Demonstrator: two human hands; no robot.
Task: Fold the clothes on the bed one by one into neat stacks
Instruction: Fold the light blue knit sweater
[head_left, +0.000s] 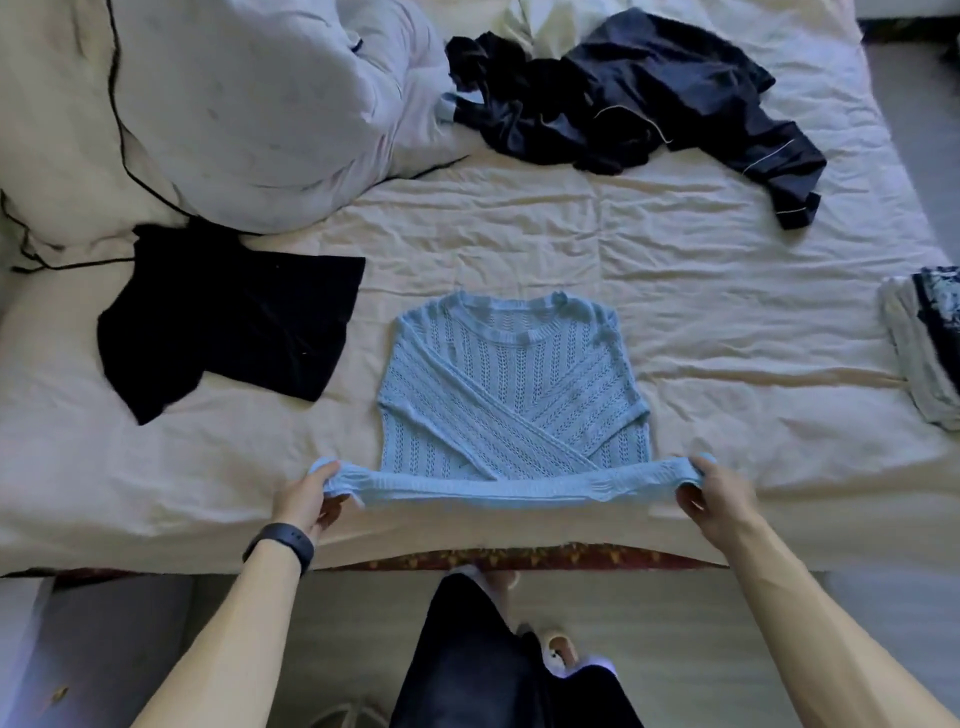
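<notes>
Light blue knit sweater (511, 387) lies flat mid-bed near the front edge, sleeves crossed, its hem gripped at both corners by left hand (306, 496) and right hand (719, 499), bare sheet (727, 332) around it.

folded stack (922, 358): cut off right | duvet (249, 104): cut off top

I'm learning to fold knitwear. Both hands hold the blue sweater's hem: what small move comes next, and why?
Probably carry the hem up to the neckline, halving the blue sweater. Its sleeves already lie crossed over the flat body, and the left hand and right hand each grip a hem corner.
</notes>
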